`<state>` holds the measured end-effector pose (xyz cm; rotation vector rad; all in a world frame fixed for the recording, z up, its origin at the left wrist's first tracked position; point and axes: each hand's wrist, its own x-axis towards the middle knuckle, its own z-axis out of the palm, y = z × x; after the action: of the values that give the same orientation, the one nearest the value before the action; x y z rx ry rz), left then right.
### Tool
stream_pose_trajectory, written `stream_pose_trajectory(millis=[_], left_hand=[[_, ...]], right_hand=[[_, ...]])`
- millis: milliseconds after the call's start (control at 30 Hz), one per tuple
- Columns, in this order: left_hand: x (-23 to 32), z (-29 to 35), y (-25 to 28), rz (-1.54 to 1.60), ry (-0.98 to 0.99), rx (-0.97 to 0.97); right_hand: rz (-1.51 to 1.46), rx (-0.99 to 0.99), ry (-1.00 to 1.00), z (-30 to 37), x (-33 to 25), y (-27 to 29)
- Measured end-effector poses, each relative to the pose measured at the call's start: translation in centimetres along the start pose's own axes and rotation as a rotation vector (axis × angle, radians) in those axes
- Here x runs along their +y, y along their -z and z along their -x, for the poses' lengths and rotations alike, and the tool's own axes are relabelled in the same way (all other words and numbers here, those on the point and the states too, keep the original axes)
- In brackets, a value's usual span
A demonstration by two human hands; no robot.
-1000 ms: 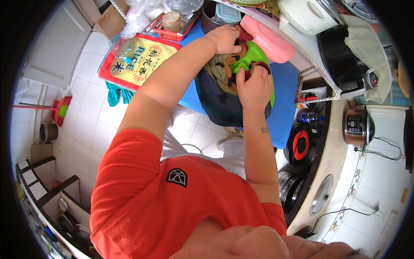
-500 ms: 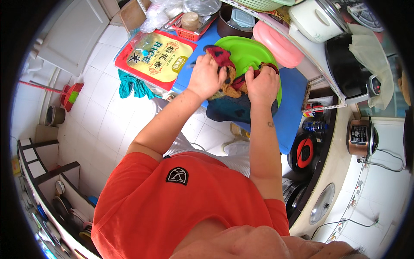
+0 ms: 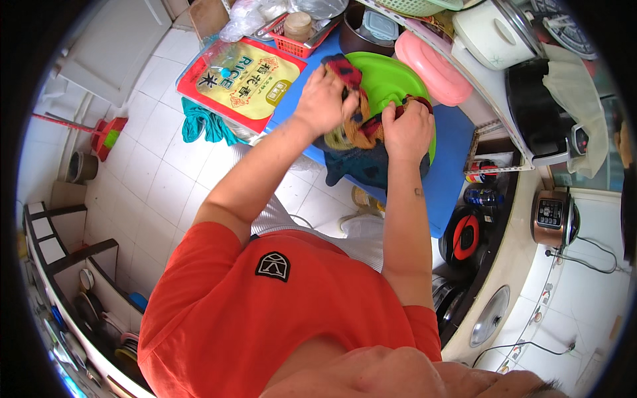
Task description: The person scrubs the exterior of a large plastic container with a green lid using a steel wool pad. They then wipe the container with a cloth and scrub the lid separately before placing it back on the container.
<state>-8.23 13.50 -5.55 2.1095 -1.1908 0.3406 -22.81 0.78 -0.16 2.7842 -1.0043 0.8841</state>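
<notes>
A patterned cloth [image 3: 365, 131] in red, orange and dark teal is bunched between my hands. My left hand [image 3: 325, 101] has its fingers closed over the red and orange part on the left. On the right, my right hand [image 3: 407, 134] grips a dark red fold, its fingers bent and partly hidden. The dark teal end hangs toward me past the near edge of the blue tabletop [image 3: 441, 199]. Beneath and behind the cloth lies a bright green round plastic piece [image 3: 395, 74]; whether it is a lid or a shallow basin I cannot tell.
Left of the cloth lies a red and yellow rice bag [image 3: 249, 83], with a teal cloth [image 3: 206, 123] hanging below it. Behind stand a red basket [image 3: 290, 45], a dark pot [image 3: 352, 36] and a pink basin [image 3: 431, 66]. A metal-framed shelf [image 3: 504, 129] borders the right side.
The cloth's dark lower end has shifted slightly right and changed its folds. Both hands keep hold of it, the left hand moving a little. The whole view has tilted slightly.
</notes>
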Motion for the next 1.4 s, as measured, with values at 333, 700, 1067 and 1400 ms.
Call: stream_pose_trajectory(millis=[333,700,1067,1400], left_hand=[[0.5,-0.7,1.5,0.115,-0.136,-0.136],[3.1,-5.5,0.3,-0.21,-0.135,-0.363],[5.5,-2.2,1.8,-0.345,-0.073,-0.192],[5.0,-5.8,0.4,-0.191,-0.186,-0.258]], right_hand=[[0.013,-0.03,-0.055,-0.1,0.0,0.5],[-0.005,-0.01,-0.021,0.1,0.0,0.2],[-0.035,0.047,-0.012,0.1,0.3,0.2],[-0.042,0.003,-0.034,0.0,-0.1,0.4]])
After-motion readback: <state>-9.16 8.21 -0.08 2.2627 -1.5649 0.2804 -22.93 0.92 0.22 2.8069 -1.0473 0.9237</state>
